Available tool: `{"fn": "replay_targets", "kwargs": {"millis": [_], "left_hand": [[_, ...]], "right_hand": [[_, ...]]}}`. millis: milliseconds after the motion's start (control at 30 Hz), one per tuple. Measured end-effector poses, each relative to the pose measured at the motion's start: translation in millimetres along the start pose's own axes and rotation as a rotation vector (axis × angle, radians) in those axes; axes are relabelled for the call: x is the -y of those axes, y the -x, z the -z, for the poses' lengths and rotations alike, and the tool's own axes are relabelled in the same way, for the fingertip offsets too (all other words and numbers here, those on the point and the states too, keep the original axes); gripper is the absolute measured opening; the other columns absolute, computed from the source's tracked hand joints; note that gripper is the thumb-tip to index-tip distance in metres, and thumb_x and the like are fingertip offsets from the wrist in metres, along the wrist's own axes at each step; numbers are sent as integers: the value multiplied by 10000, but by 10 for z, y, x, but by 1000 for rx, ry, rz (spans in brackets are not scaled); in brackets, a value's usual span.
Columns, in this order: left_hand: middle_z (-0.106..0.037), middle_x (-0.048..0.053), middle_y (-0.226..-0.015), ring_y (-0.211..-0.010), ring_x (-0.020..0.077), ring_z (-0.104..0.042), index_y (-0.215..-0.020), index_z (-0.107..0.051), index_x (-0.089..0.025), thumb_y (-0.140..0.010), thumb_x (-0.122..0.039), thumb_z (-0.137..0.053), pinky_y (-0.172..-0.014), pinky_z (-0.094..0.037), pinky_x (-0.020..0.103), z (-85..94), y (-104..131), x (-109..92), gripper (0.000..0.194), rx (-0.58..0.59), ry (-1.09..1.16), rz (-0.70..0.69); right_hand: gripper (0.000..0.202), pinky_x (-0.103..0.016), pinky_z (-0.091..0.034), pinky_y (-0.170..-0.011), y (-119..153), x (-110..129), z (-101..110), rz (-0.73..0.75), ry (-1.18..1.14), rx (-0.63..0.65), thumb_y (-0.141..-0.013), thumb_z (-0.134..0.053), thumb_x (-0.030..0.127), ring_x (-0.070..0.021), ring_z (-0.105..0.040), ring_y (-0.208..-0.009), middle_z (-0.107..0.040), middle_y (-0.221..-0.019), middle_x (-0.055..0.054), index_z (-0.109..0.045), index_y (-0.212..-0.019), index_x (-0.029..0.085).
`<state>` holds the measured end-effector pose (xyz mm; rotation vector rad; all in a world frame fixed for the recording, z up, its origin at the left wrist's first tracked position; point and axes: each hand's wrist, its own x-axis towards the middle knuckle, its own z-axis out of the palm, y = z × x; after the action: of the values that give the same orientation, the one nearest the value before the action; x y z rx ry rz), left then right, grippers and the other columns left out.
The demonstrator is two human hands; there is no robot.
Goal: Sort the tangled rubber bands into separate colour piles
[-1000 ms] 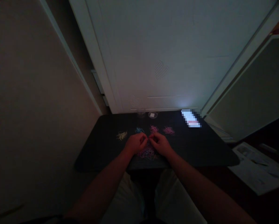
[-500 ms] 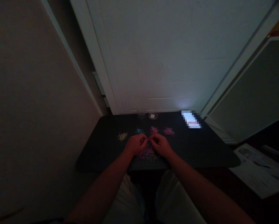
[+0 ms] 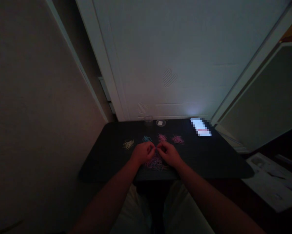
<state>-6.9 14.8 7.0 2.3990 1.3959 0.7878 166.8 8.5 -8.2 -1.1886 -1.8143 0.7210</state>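
My left hand [image 3: 143, 152] and my right hand [image 3: 169, 153] are both closed in a pinch, their fingertips almost meeting above the table. Whatever lies between the fingertips is too small and dark to name. Right below them is a mixed pile of thin pink, purple and bluish strands [image 3: 156, 163], which look like small rubber bands. Beyond the hands lie smaller piles sorted by colour: a pale yellow pile [image 3: 128, 144], a blue pile [image 3: 147, 138], a pink pile [image 3: 162, 137] and a purplish-pink pile [image 3: 177, 139].
The dark table [image 3: 209, 159] stands against a pale panel [image 3: 194, 65]. At its back edge are a clear round container [image 3: 148, 120] and a clear lid [image 3: 160, 123] with a white square on it. A lit phone [image 3: 201, 126] lies at the back right. The room is dim.
The view has tilted slightly, so the table sits a little lower. My hands stay pinched together over the mixed pile, with only a slight shift of the fingers.
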Motion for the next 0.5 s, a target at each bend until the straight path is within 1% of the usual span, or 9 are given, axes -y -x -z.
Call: {"fn": "replay_targets", "kwargs": {"millis": [133,300,500], "left_hand": [[-534,-22,-592,-567,115,-493,-811,-623,-199,-823,-319,-496,-564,-346,240,-1,-1,2,175,1,-16,-10],[-542,-20,-609,-580,116,-499,-824,-623,-199,-829,-321,-491,-573,-357,240,12,2,-6,179,8,-5,-20],[-536,-21,-606,-581,116,-497,-843,-621,-202,-817,-303,-501,-577,-358,240,21,4,-10,159,29,-9,-14]], "right_hand": [[105,-253,-400,-581,-4,3,2,0,35,5,-781,-524,256,-136,-514,-617,-558,-663,1,-600,-752,192],[103,-248,-391,-557,-1,47,9,-36,15,-5,-776,-518,247,-136,-513,-603,-560,-654,0,-594,-734,192],[100,-249,-397,-560,3,39,0,-34,14,-4,-775,-518,240,-134,-512,-601,-558,-654,-1,-594,-739,186]]}}
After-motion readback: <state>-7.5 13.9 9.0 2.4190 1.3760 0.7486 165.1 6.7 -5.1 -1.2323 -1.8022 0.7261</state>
